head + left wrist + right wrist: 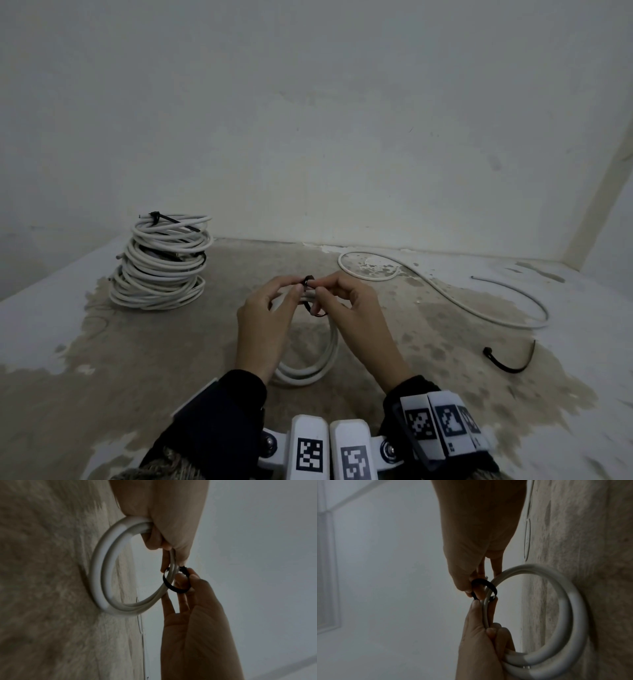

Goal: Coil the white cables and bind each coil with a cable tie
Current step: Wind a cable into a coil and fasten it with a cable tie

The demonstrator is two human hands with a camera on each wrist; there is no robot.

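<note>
From the head view we cannot see the near part of the small white coil (pixel 308 371), which runs behind the left hand (pixel 265 325) and the right hand (pixel 356 318), and the black cable tie (pixel 310 298) shows only as short dark bits between the fingertips, so we cannot tell whether its tail is through the head. In the left wrist view the coil is smeared by blur and the top edge cuts the left hand off. The ties in the stack of bound coils (pixel 161 263) are too small for us to count.
</note>
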